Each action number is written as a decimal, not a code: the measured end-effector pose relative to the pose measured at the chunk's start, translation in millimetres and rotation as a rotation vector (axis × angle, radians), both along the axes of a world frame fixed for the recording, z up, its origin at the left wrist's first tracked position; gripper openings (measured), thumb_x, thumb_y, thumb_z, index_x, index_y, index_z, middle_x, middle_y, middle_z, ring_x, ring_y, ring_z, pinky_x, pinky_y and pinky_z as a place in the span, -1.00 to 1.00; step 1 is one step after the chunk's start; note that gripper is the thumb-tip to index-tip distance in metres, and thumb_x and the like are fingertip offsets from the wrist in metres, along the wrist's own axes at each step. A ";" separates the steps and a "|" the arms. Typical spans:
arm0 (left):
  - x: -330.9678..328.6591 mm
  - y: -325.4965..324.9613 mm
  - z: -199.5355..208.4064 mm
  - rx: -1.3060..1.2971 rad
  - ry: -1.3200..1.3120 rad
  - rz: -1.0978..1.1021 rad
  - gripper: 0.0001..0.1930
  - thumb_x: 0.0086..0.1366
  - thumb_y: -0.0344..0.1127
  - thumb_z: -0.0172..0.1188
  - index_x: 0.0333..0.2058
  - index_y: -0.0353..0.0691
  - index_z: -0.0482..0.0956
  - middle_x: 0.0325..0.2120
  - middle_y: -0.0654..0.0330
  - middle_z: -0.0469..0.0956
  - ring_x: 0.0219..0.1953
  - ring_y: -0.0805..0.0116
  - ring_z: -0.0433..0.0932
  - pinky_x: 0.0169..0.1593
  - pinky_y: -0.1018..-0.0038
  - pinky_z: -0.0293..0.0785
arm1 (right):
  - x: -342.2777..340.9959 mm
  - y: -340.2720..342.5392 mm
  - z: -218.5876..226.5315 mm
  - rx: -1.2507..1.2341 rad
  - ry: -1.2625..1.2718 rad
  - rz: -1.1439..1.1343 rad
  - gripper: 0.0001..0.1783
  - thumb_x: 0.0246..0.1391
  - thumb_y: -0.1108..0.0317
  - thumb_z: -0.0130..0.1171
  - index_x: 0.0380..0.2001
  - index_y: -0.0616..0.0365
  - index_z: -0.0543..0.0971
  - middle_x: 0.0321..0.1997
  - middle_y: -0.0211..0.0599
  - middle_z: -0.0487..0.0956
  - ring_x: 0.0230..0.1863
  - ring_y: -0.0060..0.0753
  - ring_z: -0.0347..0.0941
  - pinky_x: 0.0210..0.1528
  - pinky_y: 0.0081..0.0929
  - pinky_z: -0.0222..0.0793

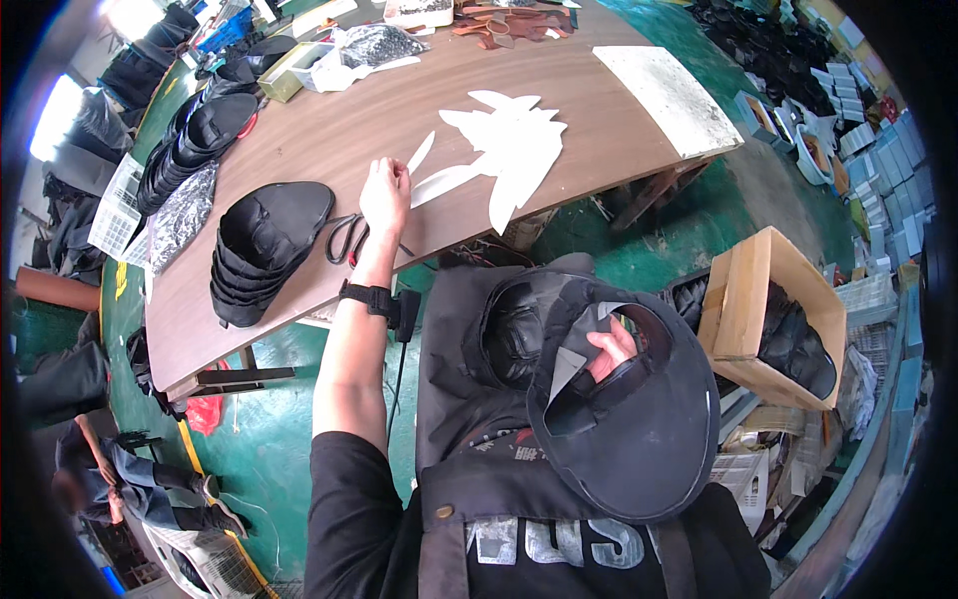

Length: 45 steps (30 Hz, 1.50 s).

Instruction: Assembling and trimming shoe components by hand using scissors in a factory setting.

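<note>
My left hand (384,198) is over the near part of the table, its fingers curled together at the end of a thin white leaf-shaped piece (423,152). More white pieces (514,140) lie in a loose pile just right of it. Black-handled scissors (346,240) rest beside my left wrist, partly covered by it. My right hand (612,349) is inside a black shoe upper (639,449) held above my lap; fingers show through its opening, next to a grey lining. Behind that upper, another black upper (509,334) sits on my lap.
A stack of black uppers (264,255) stands on the brown table (329,130), with more uppers (200,140) at its left edge. A white board (667,100) covers the right end. A cardboard box (743,339) of black uppers stands to my right. Another person (130,479) is at lower left.
</note>
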<state>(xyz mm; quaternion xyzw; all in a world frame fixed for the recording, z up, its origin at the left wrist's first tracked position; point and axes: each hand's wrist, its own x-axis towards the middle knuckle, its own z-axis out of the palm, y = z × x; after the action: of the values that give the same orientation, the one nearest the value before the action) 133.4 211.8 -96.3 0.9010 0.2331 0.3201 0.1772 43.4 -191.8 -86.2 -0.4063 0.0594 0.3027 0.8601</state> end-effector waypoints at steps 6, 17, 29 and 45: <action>2.0 10.0 9.8 -0.246 -0.181 -0.044 -0.77 0.25 -0.32 0.13 -0.14 -0.15 0.36 -0.49 0.06 0.60 -0.47 0.12 0.61 -0.35 0.24 0.47 | -1.9 3.7 1.5 0.027 -0.040 -0.043 -0.50 0.02 0.53 -0.01 0.10 0.23 0.31 0.03 -0.17 0.46 0.02 -0.22 0.45 0.06 -0.30 0.40; -111.6 -169.5 113.7 -1.269 0.456 -0.934 -0.86 0.27 -0.33 0.21 -0.41 -0.25 0.51 -0.64 0.40 0.46 -0.65 0.66 0.34 -0.58 0.65 0.22 | -9.8 4.9 30.0 -0.030 -0.033 0.044 -0.51 0.08 0.43 -0.01 0.13 0.21 0.31 0.08 -0.18 0.43 0.08 -0.18 0.42 0.11 -0.26 0.37; -127.4 -186.2 87.9 -0.075 0.212 -0.797 -0.84 0.03 -0.28 0.30 -0.56 -0.17 0.51 -0.60 0.18 0.46 -0.46 0.21 0.49 -0.38 0.35 0.38 | -11.9 8.9 19.5 0.081 0.066 0.205 -0.48 0.03 0.53 -0.02 0.13 0.20 0.30 0.03 -0.19 0.48 0.03 -0.22 0.46 0.04 -0.22 0.44; -123.4 -188.6 86.8 -0.214 0.165 -0.755 -0.86 -0.10 -0.37 0.37 -0.58 -0.19 0.56 -0.41 0.21 0.41 -0.24 0.19 0.39 -0.09 0.28 0.28 | -6.7 11.5 13.0 0.057 -0.061 0.245 -0.68 0.10 0.52 0.01 -0.05 0.19 0.31 -0.03 -0.17 0.45 -0.01 -0.30 0.45 0.06 -0.27 0.40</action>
<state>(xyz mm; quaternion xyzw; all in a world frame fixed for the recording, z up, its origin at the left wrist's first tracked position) 9.9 23.2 -9.5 0.9224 -0.0688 0.1332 0.3560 36.7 -180.3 -73.2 -0.3948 -0.0256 0.3947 0.8292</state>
